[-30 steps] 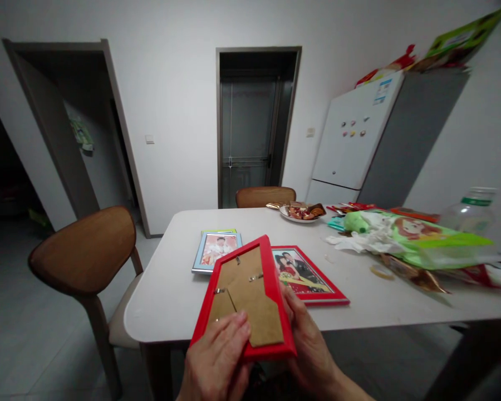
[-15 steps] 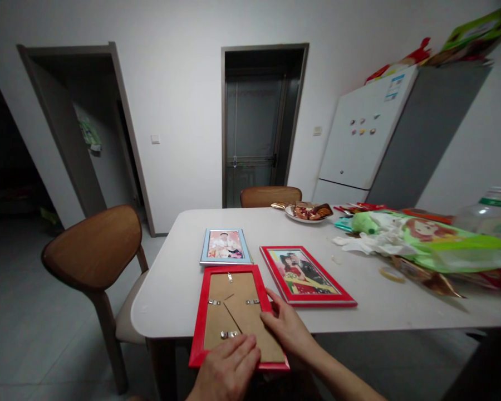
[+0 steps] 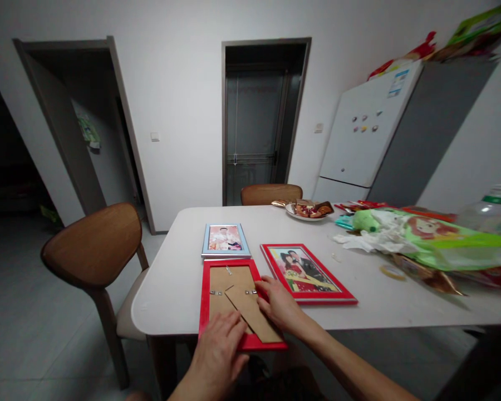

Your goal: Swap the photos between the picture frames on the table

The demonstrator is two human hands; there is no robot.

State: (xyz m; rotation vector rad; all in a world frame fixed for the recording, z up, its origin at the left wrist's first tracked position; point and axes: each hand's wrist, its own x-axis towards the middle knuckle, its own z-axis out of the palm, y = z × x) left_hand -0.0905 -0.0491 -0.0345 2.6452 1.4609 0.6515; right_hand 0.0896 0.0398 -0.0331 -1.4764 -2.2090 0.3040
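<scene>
A red picture frame (image 3: 205,295) lies face down at the table's near edge, its lower end jutting past it. Its brown backing board shows small metal clips and a slanted stand flap (image 3: 248,306). My left hand (image 3: 219,345) is closed on the lower left part, fingers over the backing and the bottom clip hidden beneath them. At the right edge my right hand (image 3: 280,303) grips the frame, its fingertips beside the right clip (image 3: 250,292). Just beyond lies a light blue picture frame (image 3: 225,239), face up. Right of my hands is a second red picture frame (image 3: 309,273), photo up.
A plate of food (image 3: 309,211) stands at the table's far side. To the right are a green plastic bag (image 3: 451,236), crumpled tissue (image 3: 373,239), a roll of tape (image 3: 392,272) and a large clear jar (image 3: 495,214). A wooden chair (image 3: 94,245) stands left of the white table (image 3: 167,267).
The face-down red frame has shifted slightly away from me. My right fingers have moved up toward the right clip, and my left hand now covers the bottom clip.
</scene>
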